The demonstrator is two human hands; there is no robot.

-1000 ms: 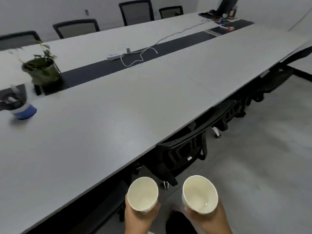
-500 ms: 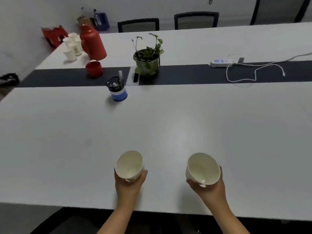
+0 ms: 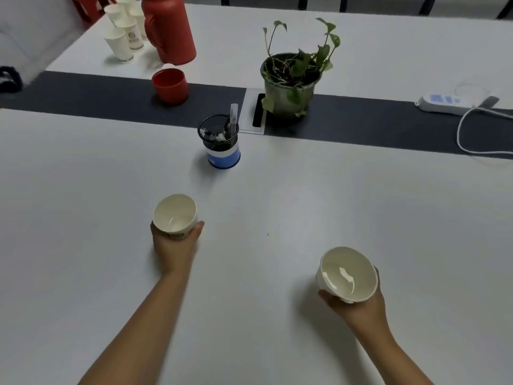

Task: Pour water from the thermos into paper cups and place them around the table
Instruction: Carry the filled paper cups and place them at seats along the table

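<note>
The left hand [image 3: 173,243] grips one paper cup [image 3: 175,215] from below, over the tabletop [image 3: 83,218]. The right hand [image 3: 358,304] grips a second paper cup [image 3: 347,275], with water inside. The hands are well apart. The red thermos [image 3: 169,29] stands far back, beside spare cups [image 3: 125,34] and its red lid [image 3: 170,85].

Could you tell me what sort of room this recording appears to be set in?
Most likely an office meeting room: a long white table with a dark centre strip and cable hatch, a power strip, a pen holder, and chair backs along the far side.
</note>
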